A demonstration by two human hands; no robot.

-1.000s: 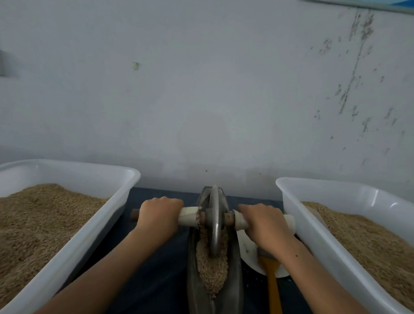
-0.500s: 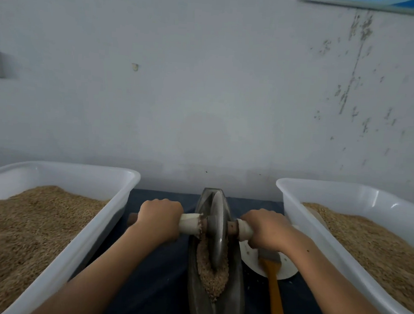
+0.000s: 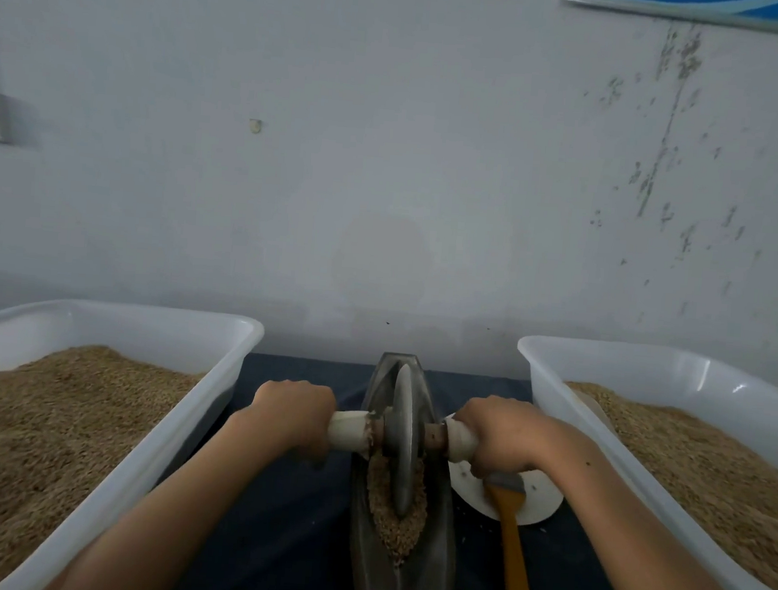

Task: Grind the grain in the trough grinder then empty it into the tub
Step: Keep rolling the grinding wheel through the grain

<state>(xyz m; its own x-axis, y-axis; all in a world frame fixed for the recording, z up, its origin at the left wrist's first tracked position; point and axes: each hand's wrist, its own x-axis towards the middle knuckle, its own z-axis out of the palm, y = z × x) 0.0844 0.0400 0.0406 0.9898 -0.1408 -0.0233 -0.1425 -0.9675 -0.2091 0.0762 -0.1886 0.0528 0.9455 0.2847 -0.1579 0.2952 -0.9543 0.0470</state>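
The trough grinder [image 3: 402, 503] lies lengthwise on the dark counter [image 3: 279, 517] between two white tubs, and its wheel [image 3: 402, 443] now sits slightly nearer the person than a second ago, over the grain [image 3: 392, 521] in the trough. The left hand [image 3: 293, 415] and right hand [image 3: 501, 436] each grip an end of the axle handle [image 3: 347, 432], fingers curled round it. The handle's outer ends are hidden under the hands. A yellow-handled brush [image 3: 514, 548] rests on a white plate [image 3: 541, 501] beside the trough, partly covered by the right wrist. The left tub [image 3: 216, 370] and right tub [image 3: 551, 389] both hold grain.
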